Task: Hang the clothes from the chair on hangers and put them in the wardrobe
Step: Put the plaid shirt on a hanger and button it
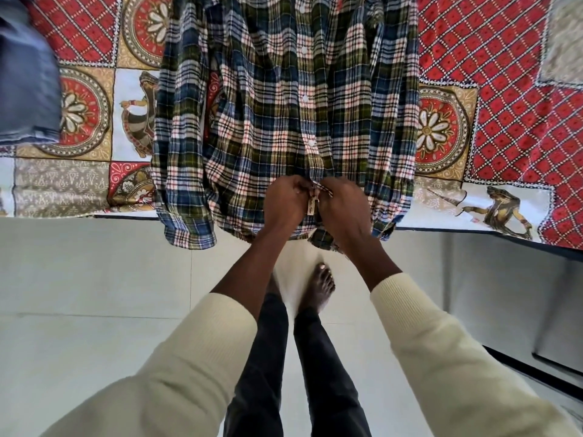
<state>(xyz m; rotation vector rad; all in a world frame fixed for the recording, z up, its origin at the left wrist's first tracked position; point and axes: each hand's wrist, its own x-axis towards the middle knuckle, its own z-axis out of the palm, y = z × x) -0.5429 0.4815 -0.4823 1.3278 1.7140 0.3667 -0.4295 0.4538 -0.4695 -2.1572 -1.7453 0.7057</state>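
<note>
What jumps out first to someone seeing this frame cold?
The plaid shirt dominates: spread front-up across the middle of the patterned bedspread, its hem hanging over the near edge. Next, both hands, left hand and right hand, pinch the button placket near the hem, with a small tag between them. A blue-grey garment lies at the far left.

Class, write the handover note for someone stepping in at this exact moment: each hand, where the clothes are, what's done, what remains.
Left hand and right hand: both pinch the plaid shirt front near its hem, beside a small tag.
The shirt lies spread on the patterned bedspread; a grey-blue garment lies at the left edge.
Done: upper buttons look fastened.
Left: no hanger or wardrobe is in view, so hanging and storing remain.
</note>
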